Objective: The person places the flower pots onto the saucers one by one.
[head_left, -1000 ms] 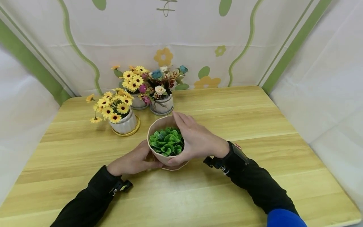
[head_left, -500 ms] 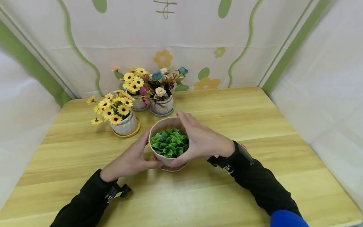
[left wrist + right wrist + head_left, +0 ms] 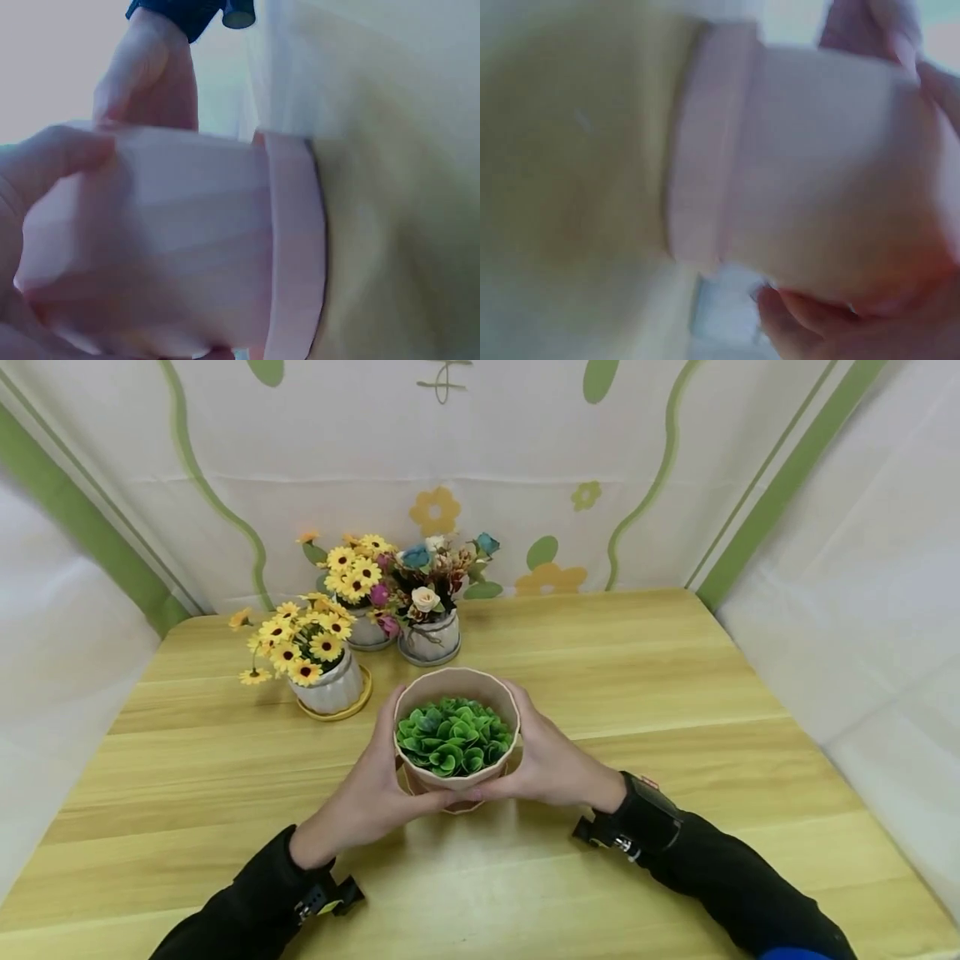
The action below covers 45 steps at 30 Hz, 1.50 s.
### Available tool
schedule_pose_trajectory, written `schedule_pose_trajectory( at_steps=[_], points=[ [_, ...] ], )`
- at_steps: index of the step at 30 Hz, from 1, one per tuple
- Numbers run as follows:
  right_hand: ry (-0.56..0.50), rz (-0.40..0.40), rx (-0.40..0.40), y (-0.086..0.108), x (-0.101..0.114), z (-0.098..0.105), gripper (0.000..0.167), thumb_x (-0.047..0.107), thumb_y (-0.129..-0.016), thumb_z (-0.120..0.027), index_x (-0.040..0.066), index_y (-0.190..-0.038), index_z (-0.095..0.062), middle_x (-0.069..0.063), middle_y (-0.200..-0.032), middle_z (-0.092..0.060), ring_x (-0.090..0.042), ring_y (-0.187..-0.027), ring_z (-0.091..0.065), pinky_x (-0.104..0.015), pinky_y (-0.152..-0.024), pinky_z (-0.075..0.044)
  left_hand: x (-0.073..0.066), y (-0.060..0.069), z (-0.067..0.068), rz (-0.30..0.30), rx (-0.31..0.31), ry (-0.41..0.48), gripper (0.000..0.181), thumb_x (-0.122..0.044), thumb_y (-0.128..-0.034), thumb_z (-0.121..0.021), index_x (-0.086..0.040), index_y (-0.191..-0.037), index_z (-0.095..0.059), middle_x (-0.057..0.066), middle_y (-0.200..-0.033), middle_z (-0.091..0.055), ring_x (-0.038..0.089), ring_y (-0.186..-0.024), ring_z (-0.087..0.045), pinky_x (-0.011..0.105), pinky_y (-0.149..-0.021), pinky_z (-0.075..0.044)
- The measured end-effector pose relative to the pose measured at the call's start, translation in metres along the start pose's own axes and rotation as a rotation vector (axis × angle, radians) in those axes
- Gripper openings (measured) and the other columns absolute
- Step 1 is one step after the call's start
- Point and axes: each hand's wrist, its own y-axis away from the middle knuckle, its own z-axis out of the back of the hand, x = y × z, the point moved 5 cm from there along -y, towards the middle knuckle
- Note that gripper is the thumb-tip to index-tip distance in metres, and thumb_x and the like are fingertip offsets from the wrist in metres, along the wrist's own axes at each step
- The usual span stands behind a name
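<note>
Both my hands grip a pale pink-beige flowerpot (image 3: 491, 687) with a faceted wall, one from each side. My left hand (image 3: 367, 789) curls around its left side and my right hand (image 3: 558, 764) around its right. The thumbs nearly meet at the front, below the rim. Inside the pot sits a small green leafy plant (image 3: 453, 739). The pot's base stands in a matching saucer (image 3: 296, 247), which is on the table in both wrist views. Most of the fingers are hidden behind the pot in the head view.
Yellow daisies in a white pot (image 3: 330, 689) on a yellow saucer stand to the left. Behind are another pot of yellow flowers (image 3: 367, 631) and a pot of mixed roses (image 3: 431, 639). A printed cloth (image 3: 517, 435) hangs behind the wooden table (image 3: 637, 677).
My right hand has shifted right and down, from over the rim to the pot's right side. My left hand has moved higher on the left side. The pot has stayed nearly in place.
</note>
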Motion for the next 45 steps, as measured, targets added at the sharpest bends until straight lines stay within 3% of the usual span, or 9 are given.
schedule_pose_trajectory(
  at_steps=[6,17,31,40,43,45],
  points=[
    [-0.048,0.023,-0.06,-0.004,0.0,-0.005,0.129,0.023,-0.067,-0.104,0.022,-0.165,-0.02,0.002,-0.162,-0.043,-0.013,-0.147,-0.045,-0.048,-0.127,-0.036,0.001,0.0,-0.003,0.027,-0.063,-0.016,0.136,-0.019,-0.0758,-0.097,-0.028,-0.169,0.002,0.008,-0.174,-0.022,0.031,-0.159,-0.03,0.064,-0.13,-0.025],
    [-0.038,-0.023,-0.067,-0.009,-0.003,0.003,0.129,0.027,-0.066,-0.104,0.023,-0.164,-0.021,0.003,-0.161,-0.044,-0.013,-0.146,-0.046,-0.047,-0.126,-0.037,0.003,-0.012,-0.005,0.038,-0.074,0.041,0.131,-0.023,-0.0761,-0.098,-0.03,-0.168,-0.004,0.002,-0.17,-0.028,0.023,-0.155,-0.036,0.057,-0.129,-0.03],
    [-0.026,-0.065,-0.072,-0.024,-0.019,0.02,0.128,0.026,-0.067,-0.103,0.022,-0.164,-0.021,0.002,-0.162,-0.04,-0.016,-0.147,-0.045,-0.048,-0.126,-0.036,0.009,-0.04,-0.002,0.027,-0.073,0.073,0.13,-0.024,-0.0765,-0.097,-0.035,-0.167,-0.004,-0.003,-0.17,-0.025,0.018,-0.155,-0.034,0.049,-0.13,-0.03],
    [-0.078,-0.029,-0.057,-0.041,-0.028,0.034,0.124,0.017,-0.068,-0.101,0.024,-0.164,-0.024,0.002,-0.162,-0.039,-0.016,-0.147,-0.044,-0.05,-0.126,-0.037,0.014,-0.061,-0.003,0.027,-0.07,0.102,0.13,-0.02,-0.0786,-0.095,-0.032,-0.168,-0.001,0.0,-0.172,-0.019,0.02,-0.155,-0.035,0.044,-0.128,-0.037],
    [-0.086,-0.018,-0.051,-0.047,-0.029,0.039,0.123,0.016,-0.069,-0.101,0.02,-0.164,-0.025,-0.003,-0.162,-0.039,-0.02,-0.146,-0.045,-0.05,-0.125,-0.038,0.016,-0.067,-0.003,0.021,-0.07,0.113,0.13,-0.019,-0.0795,-0.094,-0.032,-0.168,0.0,0.0,-0.173,-0.017,0.021,-0.156,-0.035,0.043,-0.127,-0.038],
    [-0.122,0.041,-0.035,-0.055,-0.024,0.04,0.119,0.011,-0.068,-0.1,0.014,-0.163,-0.029,-0.01,-0.161,-0.042,-0.024,-0.146,-0.046,-0.051,-0.125,-0.039,0.017,-0.073,-0.003,0.013,-0.063,0.13,0.129,-0.018,-0.0809,-0.093,-0.032,-0.168,0.0,0.0,-0.174,-0.016,0.021,-0.156,-0.035,0.042,-0.126,-0.039]
  ],
)
